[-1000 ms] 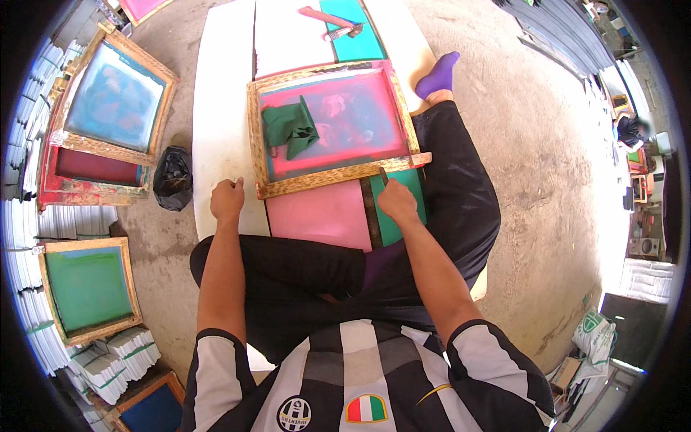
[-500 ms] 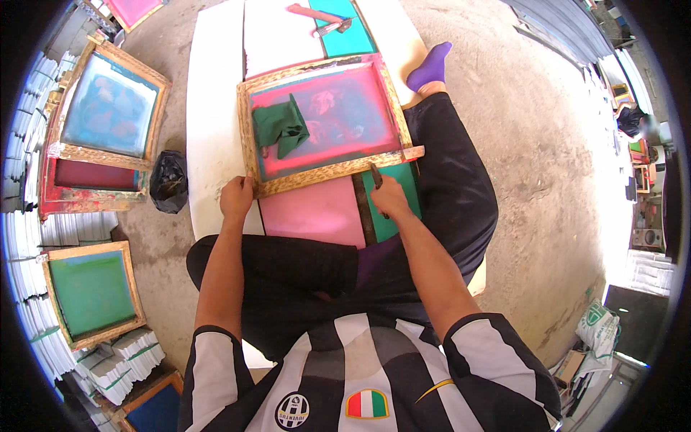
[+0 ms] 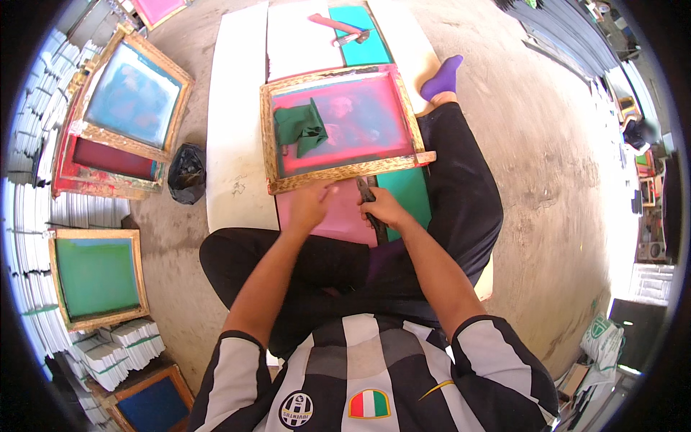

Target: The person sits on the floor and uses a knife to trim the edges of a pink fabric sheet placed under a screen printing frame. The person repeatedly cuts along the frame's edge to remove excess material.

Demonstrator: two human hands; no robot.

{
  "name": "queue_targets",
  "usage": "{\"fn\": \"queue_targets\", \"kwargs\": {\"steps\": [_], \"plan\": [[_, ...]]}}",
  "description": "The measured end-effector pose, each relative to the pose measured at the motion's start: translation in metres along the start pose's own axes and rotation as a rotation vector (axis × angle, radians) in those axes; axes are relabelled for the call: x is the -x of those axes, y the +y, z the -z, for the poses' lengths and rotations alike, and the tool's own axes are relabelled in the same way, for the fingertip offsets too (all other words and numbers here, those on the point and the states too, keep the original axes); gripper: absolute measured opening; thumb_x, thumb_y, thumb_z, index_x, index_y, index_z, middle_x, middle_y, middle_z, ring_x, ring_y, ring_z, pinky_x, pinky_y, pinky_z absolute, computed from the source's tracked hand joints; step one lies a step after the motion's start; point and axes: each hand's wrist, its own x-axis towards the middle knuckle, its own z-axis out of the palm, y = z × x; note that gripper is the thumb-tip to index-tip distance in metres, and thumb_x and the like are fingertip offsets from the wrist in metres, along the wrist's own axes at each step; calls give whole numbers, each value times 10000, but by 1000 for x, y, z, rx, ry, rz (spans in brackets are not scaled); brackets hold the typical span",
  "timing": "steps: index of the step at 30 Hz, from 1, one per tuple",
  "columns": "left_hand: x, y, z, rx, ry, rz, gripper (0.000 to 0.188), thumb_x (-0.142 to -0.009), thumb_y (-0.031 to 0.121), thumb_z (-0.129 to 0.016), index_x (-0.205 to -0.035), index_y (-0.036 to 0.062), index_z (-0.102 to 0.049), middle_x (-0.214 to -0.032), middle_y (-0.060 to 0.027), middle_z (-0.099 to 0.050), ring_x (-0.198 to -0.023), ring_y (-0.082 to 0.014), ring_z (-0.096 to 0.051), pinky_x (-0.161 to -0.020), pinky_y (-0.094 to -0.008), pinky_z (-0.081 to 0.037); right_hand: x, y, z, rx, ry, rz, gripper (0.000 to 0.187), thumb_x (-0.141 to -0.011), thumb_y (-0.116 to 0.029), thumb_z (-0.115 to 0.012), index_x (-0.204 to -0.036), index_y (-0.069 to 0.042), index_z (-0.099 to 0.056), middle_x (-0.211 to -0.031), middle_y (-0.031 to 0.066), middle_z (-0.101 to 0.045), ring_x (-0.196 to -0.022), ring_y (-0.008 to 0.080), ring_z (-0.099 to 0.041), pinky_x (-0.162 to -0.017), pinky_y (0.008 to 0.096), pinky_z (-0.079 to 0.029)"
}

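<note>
One long, flat white surface (image 3: 236, 144), smooth and marked in places, its near edge hidden by the person. One shallow rectangular frame of pale, mottled wood (image 3: 345, 174), lying flat, closer to the surface's right edge than its left; near right corner with a projecting rail end. Mesh, pink at the border and cloudy blue-grey within, spans the frame. One smooth pink panel (image 3: 342, 222) and one glossy teal-green panel (image 3: 407, 198), side by side below the frame's near rail. One crumpled dark green cloth (image 3: 299, 128), soft and folded, toward the frame's left side. Left hand (image 3: 308, 207), above the pink panel, fingers partly curled, forefinger extended; cannot tell whether anything is held. Right hand (image 3: 386, 207), fingers closed about a tool, just off the near rail. One hammer with reddish handle (image 3: 338, 25), toward the surface's far end. One dark, narrow, plier-like metal tool (image 3: 367, 194), in the right hand; jaw opening too small to tell. Condition, as judged: frame assembled, mesh in place, cloth not cleared from it, work seemingly unfinished; what remains cannot be settled from this view.
</note>
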Motion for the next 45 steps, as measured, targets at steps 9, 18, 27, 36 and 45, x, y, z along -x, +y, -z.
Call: {"fn": "queue_targets", "kwargs": {"steps": [9,18,27,36,45], "plan": [[-3,17,-44,137,41,114,209,-989,241,-593,-1058,45,-599,-911,-190,-633,-826,-344,-638,-743,-424,-499,18,-18,-5,80,-118,-39,188,-827,-64,-650,-981,42,-626,-721,102,-637,-593,198,-625,-548,352,-518],[-11,-3,-45,140,132,139,175,-998,229,-581,-1024,56,-578,-871,-174,-628,-772,-346,-626,-701,-440,-491,16,-16,0,-68,-58,-104,351,-899,-102,-605,-1219,41,-585,-886,144,-685,-722,206,-690,-575,357,-516],[-10,-18,-33,79,142,195,207,-989,246,-595,-1009,40,-586,-904,-179,-641,-803,-353,-629,-721,-440,-490,-21,16,49,370,426,-161,211,-825,-49,-598,-1007,54,-567,-808,153,-621,-647,256,-634,-548,426,-465],[-17,-48,30,-172,193,280,208,-974,258,-598,-970,53,-631,-927,-168,-666,-858,-386,-647,-753,-478,-506,-2,-47,23,695,423,-309,341,-847,-94,-523,-1080,135,-618,-1052,335,-675,-868,464,-709,-701,522,-576],[-30,-90,130,-538,179,792,305,-947,351,-621,-1004,59,-683,-1047,-168,-716,-986,-373,-686,-829,-495,-527,-10,-57,20,730,388,-403,296,-854,-112,-527,-1001,105,-664,-875,275,-709,-732,386,-725,-632,476,-574]]}}
